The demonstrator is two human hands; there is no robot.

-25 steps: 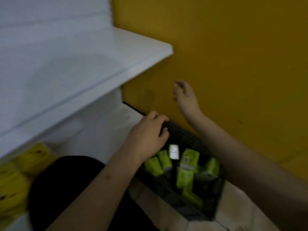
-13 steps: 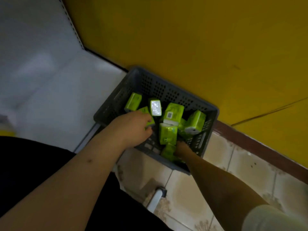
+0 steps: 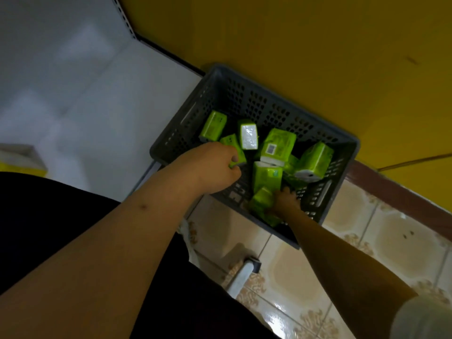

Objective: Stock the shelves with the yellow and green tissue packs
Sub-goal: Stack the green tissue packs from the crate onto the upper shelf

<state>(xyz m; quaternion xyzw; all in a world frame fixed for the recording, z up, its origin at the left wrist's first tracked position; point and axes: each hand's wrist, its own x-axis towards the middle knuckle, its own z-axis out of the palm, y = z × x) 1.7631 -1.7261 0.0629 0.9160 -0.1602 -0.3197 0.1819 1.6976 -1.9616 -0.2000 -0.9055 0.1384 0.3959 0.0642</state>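
Where patterned floor tiles (image 3: pixel 403 238) meet a yellow wall (image 3: pixel 293 45), each hand grips a green pack in the basket (image 3: pixel 244 94).

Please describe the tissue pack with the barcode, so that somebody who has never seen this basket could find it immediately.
Find the dark grey perforated basket on the floor against the yellow wall. Green tissue packs lie jumbled inside it; look near the middle, between the left hand and the far wall of the basket. The barcode pack alone shows a white label with a dark square code.
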